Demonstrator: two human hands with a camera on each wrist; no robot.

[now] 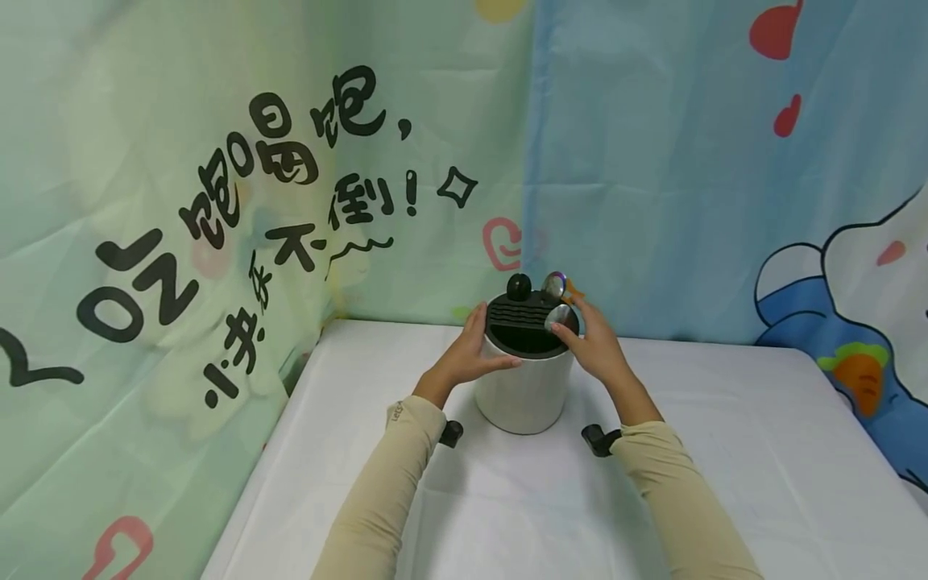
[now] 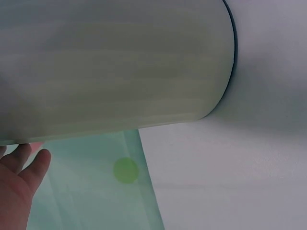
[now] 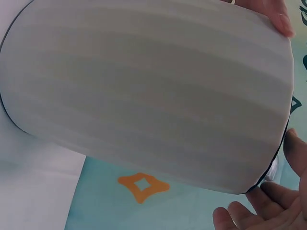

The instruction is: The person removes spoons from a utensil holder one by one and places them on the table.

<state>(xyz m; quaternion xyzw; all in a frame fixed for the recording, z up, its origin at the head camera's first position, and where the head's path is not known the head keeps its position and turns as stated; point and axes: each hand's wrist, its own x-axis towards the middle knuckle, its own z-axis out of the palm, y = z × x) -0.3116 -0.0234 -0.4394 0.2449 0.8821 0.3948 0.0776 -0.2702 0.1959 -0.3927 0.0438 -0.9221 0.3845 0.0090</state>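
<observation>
A white cylindrical utensil holder [image 1: 524,395] with a black slotted top [image 1: 532,340] stands on the white-covered table. My left hand [image 1: 466,354] grips its left side near the rim, thumb across the front. In the left wrist view the fingers [image 2: 41,167] lie at the holder's wall. At the right rim my right hand [image 1: 598,342] pinches a metal spoon [image 1: 561,315], its thumb on the shiny round bowl; the spoon's lower part is hidden. Behind it rises another shiny round end [image 1: 554,283], and a black rounded end [image 1: 518,287] sticks up at the back.
The white tabletop [image 1: 732,451] spreads around the holder. Printed cloth hangs along the left and back, with a pale green curtain [image 1: 420,266] and a blue one [image 1: 652,201]. Black wrist devices [image 1: 600,441] sit below both wrists.
</observation>
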